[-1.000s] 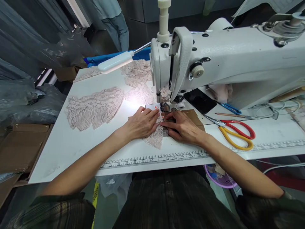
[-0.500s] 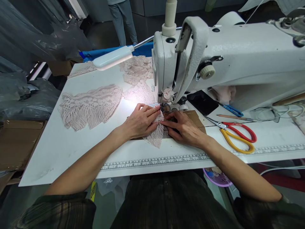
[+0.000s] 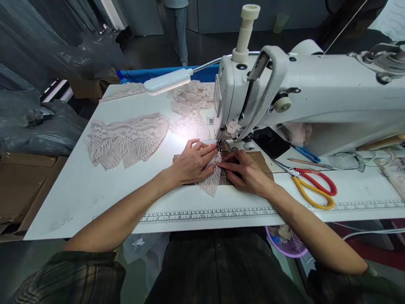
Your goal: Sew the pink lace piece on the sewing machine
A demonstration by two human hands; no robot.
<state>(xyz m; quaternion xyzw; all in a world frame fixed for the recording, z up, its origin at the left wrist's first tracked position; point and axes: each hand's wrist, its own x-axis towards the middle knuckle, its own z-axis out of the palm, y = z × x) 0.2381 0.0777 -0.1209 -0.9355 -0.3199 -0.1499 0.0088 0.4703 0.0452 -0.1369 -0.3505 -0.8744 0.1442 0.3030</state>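
Observation:
My left hand (image 3: pixel 193 162) lies flat, fingers stretched out, on a small piece of pale pink lace (image 3: pixel 210 181) in front of the needle of a white sewing machine (image 3: pixel 284 97). My right hand (image 3: pixel 247 171) lies flat beside it, fingers pressing the lace and a brown cardboard piece (image 3: pixel 261 162) against the table. The fingertips of both hands almost meet just below the presser foot (image 3: pixel 223 145). A lamp (image 3: pixel 169 81) lights the spot.
A large lace panel (image 3: pixel 126 139) and more lace pieces (image 3: pixel 190 99) lie at the left and back of the white table (image 3: pixel 76 190). Red and yellow scissors (image 3: pixel 311 185), blue snips (image 3: pixel 303 154), a pencil and a black phone (image 3: pixel 268 141) lie at the right. A person's legs (image 3: pixel 180 25) stand beyond.
Both hands stay flat on the lace by the needle, barely shifted. The camera view has swung a little to the left and up.

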